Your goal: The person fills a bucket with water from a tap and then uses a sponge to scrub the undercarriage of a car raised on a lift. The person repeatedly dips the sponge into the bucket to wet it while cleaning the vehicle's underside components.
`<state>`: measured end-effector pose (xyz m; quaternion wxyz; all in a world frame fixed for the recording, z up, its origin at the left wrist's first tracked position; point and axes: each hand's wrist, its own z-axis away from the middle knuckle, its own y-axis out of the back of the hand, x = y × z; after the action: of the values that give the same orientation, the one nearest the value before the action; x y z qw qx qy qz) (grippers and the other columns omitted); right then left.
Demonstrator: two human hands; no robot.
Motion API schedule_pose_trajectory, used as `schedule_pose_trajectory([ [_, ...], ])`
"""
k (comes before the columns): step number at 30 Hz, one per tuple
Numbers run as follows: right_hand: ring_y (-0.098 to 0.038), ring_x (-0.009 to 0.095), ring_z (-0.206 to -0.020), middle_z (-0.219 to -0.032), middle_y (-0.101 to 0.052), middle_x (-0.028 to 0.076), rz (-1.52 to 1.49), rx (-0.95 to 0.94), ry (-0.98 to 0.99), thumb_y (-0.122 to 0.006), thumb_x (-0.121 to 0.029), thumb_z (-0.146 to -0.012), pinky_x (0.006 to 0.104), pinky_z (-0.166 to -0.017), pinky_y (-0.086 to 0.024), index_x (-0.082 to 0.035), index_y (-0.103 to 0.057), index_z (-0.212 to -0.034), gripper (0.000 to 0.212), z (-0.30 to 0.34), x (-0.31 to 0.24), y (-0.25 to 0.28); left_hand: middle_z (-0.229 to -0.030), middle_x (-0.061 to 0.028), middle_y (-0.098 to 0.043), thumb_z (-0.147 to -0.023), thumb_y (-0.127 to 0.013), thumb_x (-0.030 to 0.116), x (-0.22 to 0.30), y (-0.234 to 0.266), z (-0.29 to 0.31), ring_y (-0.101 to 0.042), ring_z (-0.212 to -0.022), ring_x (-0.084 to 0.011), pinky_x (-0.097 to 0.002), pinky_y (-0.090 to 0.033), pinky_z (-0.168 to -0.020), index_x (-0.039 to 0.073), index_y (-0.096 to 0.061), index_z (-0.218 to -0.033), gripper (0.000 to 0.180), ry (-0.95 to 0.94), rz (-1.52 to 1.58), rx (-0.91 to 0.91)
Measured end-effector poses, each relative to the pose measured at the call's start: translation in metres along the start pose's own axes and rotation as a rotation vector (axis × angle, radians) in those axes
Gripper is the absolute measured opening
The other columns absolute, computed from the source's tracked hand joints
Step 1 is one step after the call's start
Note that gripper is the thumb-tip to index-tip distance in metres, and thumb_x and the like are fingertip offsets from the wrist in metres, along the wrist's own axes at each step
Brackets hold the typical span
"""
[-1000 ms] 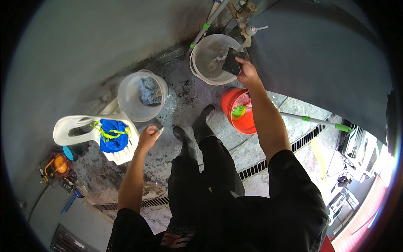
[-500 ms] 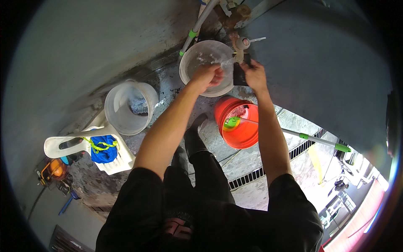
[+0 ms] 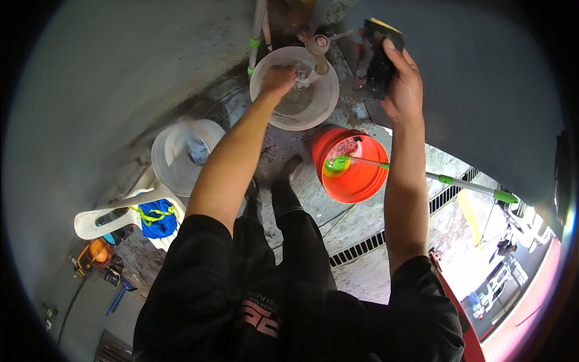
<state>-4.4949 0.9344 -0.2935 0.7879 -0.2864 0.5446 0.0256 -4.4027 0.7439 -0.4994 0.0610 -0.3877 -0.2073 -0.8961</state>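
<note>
My right hand [image 3: 404, 87] is raised beside the tap. It grips a thin black rectangular pad [image 3: 379, 67] with a yellow edge, thumb on one face. My left hand [image 3: 278, 82] reaches over a translucent round bucket [image 3: 329, 104], beside the running water [image 3: 311, 77]. Its fingers are smeared by motion, so I cannot make out their pose. From a tap [image 3: 321, 45] with a lever handle, water falls into this bucket, and some lies at its bottom.
Close to my right forearm stands a red bucket [image 3: 363, 186] holding a green-headed tool [image 3: 338, 165] on a long pole [image 3: 469, 187]. At left are another translucent bucket [image 3: 166, 160] and a white plastic chair [image 3: 90, 226] with a blue cloth [image 3: 160, 224]. A drain grate [image 3: 360, 248] crosses the floor.
My right hand has moved up and right, away from the tap, lifting the black pad. My left hand has shifted slightly up and left over the bucket. Water still runs.
</note>
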Motion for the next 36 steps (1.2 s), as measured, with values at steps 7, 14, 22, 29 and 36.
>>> schedule_pose_trajectory([
  [7, -0.065, 0.018, -0.092, -0.104, -0.066, 0.010, -0.064, -0.095, 0.093, -0.055, -0.012, -0.092, 0.0311, -0.083, -0.053, 0.002, -0.058, -0.113, 0.025, -0.002, 0.011, -0.016, -0.141, -0.0205, -0.041, -0.076, -0.070, 0.034, -0.115, 0.044, 0.003, -0.045, -0.126, -0.0331, -0.0441, -0.043, -0.097, 0.003, -0.029, -0.143, 0.084, 0.357, 0.020, 0.168],
  [14, -0.066, 0.018, -0.079, -0.094, -0.068, 0.011, -0.134, 0.061, 0.024, -0.058, -0.011, -0.091, 0.0298, -0.073, -0.055, 0.002, -0.062, -0.106, 0.020, 0.015, 0.003, -0.042, -0.138, -0.0115, -0.040, -0.080, -0.069, 0.032, -0.166, 0.010, -0.007, -0.039, -0.126, -0.0311, -0.0494, -0.041, -0.099, 0.011, -0.038, -0.137, 0.068, 0.591, 0.397, -0.079],
  [22, -0.059, 0.011, -0.083, -0.089, -0.066, 0.005, 0.198, 0.187, 0.243, -0.065, -0.018, -0.085, 0.0274, -0.076, -0.047, 0.003, -0.064, -0.098, 0.025, 0.068, 0.028, -0.066, -0.101, -0.0122, -0.058, -0.081, -0.063, 0.013, -0.232, 0.006, -0.067, -0.059, -0.088, -0.0259, -0.0413, -0.048, -0.088, 0.001, -0.054, -0.112, 0.034, 0.388, 0.482, -0.378],
  [29, -0.053, 0.036, -0.116, -0.127, -0.052, 0.023, 0.448, 0.323, 0.474, -0.068, -0.019, -0.082, 0.0413, -0.090, -0.045, 0.007, -0.056, -0.080, 0.029, 0.129, 0.088, -0.098, -0.102, -0.0118, -0.055, -0.080, -0.063, 0.014, -0.200, 0.023, -0.042, -0.055, -0.094, -0.0266, -0.0421, -0.048, -0.086, 0.002, -0.054, -0.105, 0.029, 0.354, 0.475, -0.589],
  [36, -0.061, 0.034, -0.096, -0.104, -0.062, 0.019, 0.502, 0.640, 0.243, -0.068, -0.019, -0.079, 0.0407, -0.079, -0.048, 0.004, -0.058, -0.096, 0.030, 0.211, 0.061, -0.039, -0.107, -0.0104, -0.047, -0.072, -0.064, 0.031, -0.211, 0.078, 0.034, -0.047, -0.097, -0.0258, -0.0454, -0.042, -0.087, 0.010, -0.053, -0.099, 0.036, 0.282, 0.150, -0.413],
])
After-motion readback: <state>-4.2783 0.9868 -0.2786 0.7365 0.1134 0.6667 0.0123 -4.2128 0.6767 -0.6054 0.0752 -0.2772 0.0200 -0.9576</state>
